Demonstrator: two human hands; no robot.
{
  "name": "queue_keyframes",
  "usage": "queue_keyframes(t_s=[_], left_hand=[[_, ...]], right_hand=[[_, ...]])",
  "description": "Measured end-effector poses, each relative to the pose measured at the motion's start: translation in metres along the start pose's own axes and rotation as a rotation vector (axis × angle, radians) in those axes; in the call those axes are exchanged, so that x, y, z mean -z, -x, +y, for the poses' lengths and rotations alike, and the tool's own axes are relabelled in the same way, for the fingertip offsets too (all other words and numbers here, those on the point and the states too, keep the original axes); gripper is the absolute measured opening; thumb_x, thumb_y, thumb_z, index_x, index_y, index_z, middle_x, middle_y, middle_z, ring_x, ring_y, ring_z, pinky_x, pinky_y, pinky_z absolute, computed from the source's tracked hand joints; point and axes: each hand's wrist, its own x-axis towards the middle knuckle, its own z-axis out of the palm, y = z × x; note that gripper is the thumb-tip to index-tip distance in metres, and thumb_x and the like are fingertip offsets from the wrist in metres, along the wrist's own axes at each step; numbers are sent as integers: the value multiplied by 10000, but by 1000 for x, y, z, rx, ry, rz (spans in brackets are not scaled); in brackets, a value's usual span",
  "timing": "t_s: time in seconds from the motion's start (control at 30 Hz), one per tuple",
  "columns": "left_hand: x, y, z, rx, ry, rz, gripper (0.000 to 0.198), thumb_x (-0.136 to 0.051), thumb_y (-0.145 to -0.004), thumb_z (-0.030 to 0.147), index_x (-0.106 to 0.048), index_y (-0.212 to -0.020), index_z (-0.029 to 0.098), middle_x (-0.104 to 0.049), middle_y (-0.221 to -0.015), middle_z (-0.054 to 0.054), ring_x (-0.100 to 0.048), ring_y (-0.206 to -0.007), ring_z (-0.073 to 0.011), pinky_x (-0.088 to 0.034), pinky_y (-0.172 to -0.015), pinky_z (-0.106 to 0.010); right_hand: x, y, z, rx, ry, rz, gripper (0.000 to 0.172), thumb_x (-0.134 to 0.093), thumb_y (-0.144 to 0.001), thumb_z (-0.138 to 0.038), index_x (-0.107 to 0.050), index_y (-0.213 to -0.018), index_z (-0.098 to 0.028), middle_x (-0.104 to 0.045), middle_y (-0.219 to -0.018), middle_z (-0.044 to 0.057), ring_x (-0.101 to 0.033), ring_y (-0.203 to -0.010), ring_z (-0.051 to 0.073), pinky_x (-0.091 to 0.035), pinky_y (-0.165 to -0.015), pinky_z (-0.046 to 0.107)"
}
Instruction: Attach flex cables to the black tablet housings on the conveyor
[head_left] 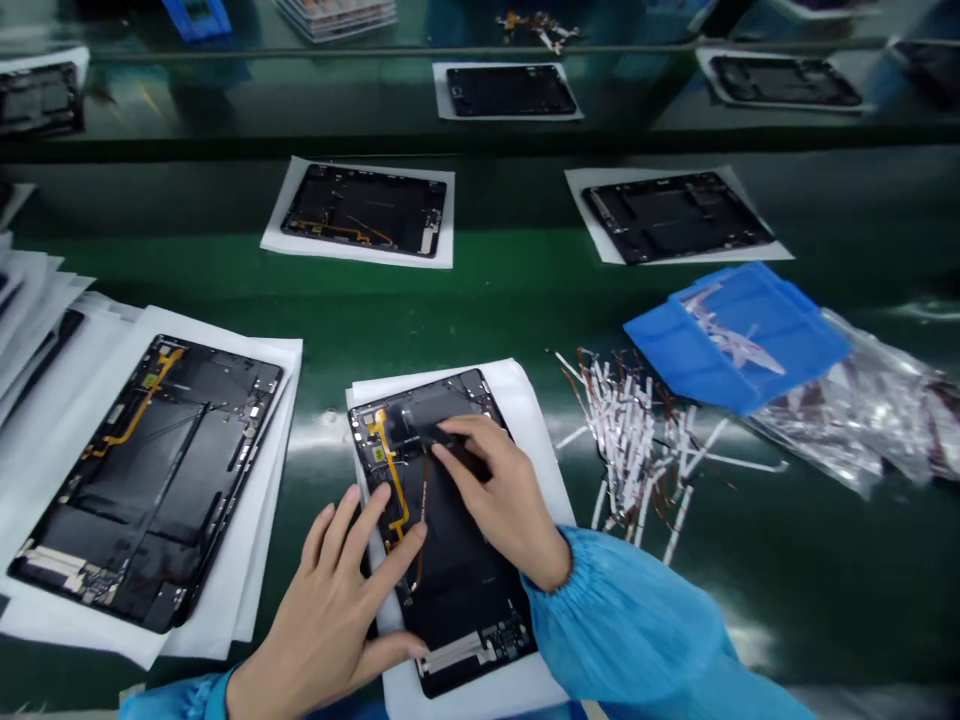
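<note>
A black tablet housing (469, 570) lies on white paper in front of me, with an orange flex cable (397, 480) along its left side. My left hand (337, 590) has its fingers spread over the housing's left edge. Its index fingertip touches a thin brown cable (424, 490) that runs lengthwise inside the housing. Over the upper part, my right hand (502, 490) is closed on a slim black tool (465, 452), whose tip points left toward the cable's upper end. The fingers and the dark background partly hide the tool, so its exact kind is unclear.
Right of the housing lies a pile of thin white-and-brown cables (626, 435). Beyond it are a blue tray (780, 335) and clear plastic bags (832, 420). Another housing (180, 460) rests on stacked paper at left. More housings (367, 210) sit farther back.
</note>
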Motion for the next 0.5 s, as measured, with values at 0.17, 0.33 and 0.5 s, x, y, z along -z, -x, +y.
queue_keyframes(t_s=[0.17,0.33,0.5], left_hand=[[7,-14,-2,58,-74,-56,903,-733,-796,565,-311,-1551,305,-232,-1580,-197,-191,-1457,-435,-205,-1118,-514],[10,-31,-8,91,-38,-78,791,-654,-877,496,-294,-1556,308,-185,-1601,-195,-109,-1484,-439,-270,-1087,-573],[8,-43,-11,108,30,-83,715,-602,-917,437,-301,-1553,311,-145,-1606,-214,-72,-1488,-459,-303,-1056,-646]], right_hand=[[1,-2,2,-69,-58,26,94,-573,-954,-207,-632,-1022,-228,-665,-992,22,-644,-942,171,-518,-822,291],[5,-2,-2,-78,-105,10,114,-566,-944,-158,-633,-1001,-231,-660,-997,14,-640,-951,151,-507,-839,265],[6,-3,-3,-89,-126,3,127,-560,-938,-134,-621,-993,-231,-655,-995,18,-640,-953,155,-506,-850,269]])
